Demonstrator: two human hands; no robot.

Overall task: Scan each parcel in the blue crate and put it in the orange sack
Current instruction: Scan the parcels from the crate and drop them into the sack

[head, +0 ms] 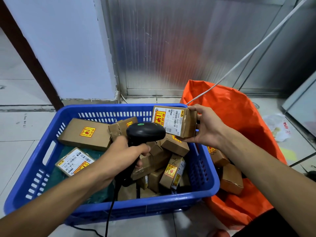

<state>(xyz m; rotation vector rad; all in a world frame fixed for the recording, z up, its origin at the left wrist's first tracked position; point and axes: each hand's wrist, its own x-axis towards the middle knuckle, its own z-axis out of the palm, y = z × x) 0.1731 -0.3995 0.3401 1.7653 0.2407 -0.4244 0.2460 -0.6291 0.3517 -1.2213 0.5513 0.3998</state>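
Parcels (154, 170) lie heaped in the blue crate (119, 208) on the floor. Left hand (123, 151) fingers grip a black scanner (145, 132). Beyond, right hand (207, 128) fingers clamp one labelled parcel (174, 121) over the crate's far corner, beside the orange sack (234, 106).
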